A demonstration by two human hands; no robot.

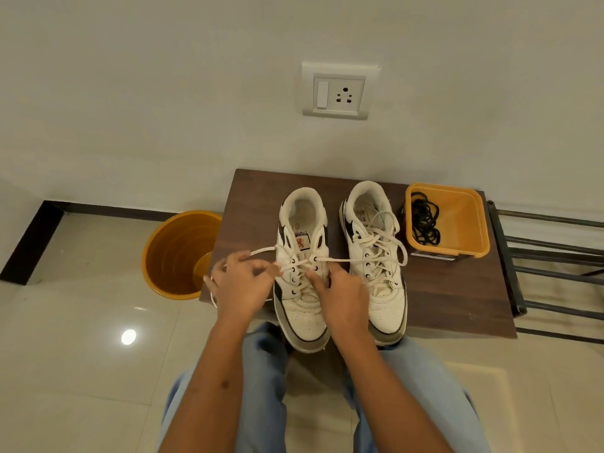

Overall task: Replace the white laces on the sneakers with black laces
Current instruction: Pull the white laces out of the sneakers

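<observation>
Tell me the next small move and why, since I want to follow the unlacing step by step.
Probably draw the white lace out of the top holes of the left sneaker. The left hand already has a grip on its loose end, the right hand steadies the shoe, and the lace is still threaded lower down. The black laces wait in the yellow box.

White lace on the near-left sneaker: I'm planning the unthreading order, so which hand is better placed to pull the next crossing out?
Probably the left hand: it already pinches the white lace, while the right hand steadies the left sneaker.
</observation>
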